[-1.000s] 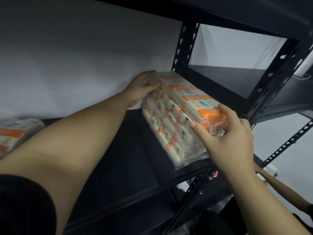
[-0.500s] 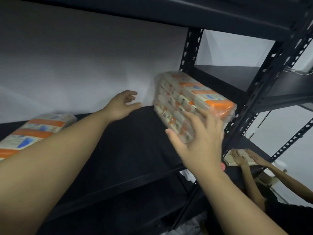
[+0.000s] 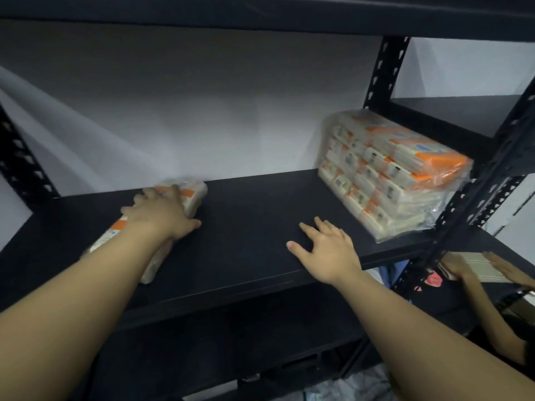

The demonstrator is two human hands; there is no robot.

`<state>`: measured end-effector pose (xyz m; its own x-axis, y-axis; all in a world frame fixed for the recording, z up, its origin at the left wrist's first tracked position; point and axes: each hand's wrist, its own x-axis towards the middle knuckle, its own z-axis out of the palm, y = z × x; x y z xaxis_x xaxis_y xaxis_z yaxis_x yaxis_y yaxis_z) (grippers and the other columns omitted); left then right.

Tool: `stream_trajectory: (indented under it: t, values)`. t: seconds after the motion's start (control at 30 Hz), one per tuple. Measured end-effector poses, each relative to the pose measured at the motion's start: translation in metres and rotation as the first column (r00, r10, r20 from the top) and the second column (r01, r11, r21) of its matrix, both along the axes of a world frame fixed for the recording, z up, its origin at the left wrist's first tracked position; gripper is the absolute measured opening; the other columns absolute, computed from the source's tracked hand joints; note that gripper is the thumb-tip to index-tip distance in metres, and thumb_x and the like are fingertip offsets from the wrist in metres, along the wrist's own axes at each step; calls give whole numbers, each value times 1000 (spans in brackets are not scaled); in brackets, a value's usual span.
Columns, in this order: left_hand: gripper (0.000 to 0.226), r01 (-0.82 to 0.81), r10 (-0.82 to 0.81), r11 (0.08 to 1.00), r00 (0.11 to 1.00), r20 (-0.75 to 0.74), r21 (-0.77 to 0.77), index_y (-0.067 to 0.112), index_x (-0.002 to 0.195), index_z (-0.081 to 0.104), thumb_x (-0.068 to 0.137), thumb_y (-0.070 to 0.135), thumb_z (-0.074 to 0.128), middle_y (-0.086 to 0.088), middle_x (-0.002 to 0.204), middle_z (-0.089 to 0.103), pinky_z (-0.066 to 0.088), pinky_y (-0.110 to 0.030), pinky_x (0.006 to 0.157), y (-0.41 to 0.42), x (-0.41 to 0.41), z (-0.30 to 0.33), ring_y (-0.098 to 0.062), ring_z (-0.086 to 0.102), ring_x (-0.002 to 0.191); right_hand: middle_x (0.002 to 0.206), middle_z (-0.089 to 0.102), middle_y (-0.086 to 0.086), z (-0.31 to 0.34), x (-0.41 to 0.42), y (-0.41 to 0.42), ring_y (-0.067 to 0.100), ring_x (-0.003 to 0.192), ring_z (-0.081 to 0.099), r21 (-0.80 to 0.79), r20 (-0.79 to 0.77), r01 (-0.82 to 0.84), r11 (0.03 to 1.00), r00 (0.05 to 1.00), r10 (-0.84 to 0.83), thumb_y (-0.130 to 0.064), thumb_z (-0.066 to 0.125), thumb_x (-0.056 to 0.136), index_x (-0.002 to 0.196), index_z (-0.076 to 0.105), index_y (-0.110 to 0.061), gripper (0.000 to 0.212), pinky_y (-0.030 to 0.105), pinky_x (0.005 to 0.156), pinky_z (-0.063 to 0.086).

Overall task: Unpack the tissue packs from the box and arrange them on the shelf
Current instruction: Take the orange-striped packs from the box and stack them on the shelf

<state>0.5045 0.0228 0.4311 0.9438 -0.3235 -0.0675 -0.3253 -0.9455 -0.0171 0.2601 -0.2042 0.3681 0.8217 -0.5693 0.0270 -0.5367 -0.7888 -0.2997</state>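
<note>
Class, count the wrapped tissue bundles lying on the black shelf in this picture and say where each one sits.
2. One tissue bundle stands at the shelf's right end beside the upright post. The other tissue bundle lies flat at the left, partly hidden under the left hand. More may lie out of view.

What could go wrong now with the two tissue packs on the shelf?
1. The right pack stands at the shelf end with its wrapper corner past the front edge; a bump might tip it off.
2. The left hand rests on the flat pack, whose near end is at the edge; pulling could drop it.
</note>
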Motion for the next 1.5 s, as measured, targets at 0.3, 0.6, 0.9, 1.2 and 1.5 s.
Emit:
stream_trajectory:
  t: [0.3,0.6,0.9,1.2,1.5]
  values:
    - [93,502,-503,853,864,30,-141,45,155,31,74,70,69,-4,156,42,39,-51,110,-45,-24,4,-34,45,138,169,31,-2,1,-6,-7,19,157,23,71,110,1,997,994,-9,-76,44,94,161,34,-32,81,42,128,18]
    - [97,774,-824,555,561,-75,-307,44,158,26,79,65,78,10,162,38,11,-53,128,-63,-48,11,-15,35,148,167,31,-10,18,-9,-13,15,153,30,381,380,-124,916,924,-33,-72,84,67,162,18,-45,119,48,122,32]
    - [87,401,-521,721,851,-61,-564,60,153,30,78,77,70,-4,166,27,30,-51,122,34,-27,-29,-28,27,153,127,56,-29,18,3,0,-11,113,59,457,455,-240,856,890,6,-43,93,73,152,45,-40,92,12,93,52]
    - [97,75,-331,424,940,-78,-902,22,147,42,68,40,95,17,110,64,45,-13,76,39,-35,-34,6,61,93,136,54,-10,30,-7,23,-3,114,60,357,589,-202,912,807,-51,-43,98,64,146,54,-34,93,11,92,51]
    - [50,59,-496,91,868,6,-994,15,112,60,74,18,93,0,107,74,59,-22,79,-59,-30,36,-8,75,93,131,59,-3,112,-49,-18,7,109,66,202,743,-62,977,660,-112,-72,89,51,137,63,-38,96,33,95,59]
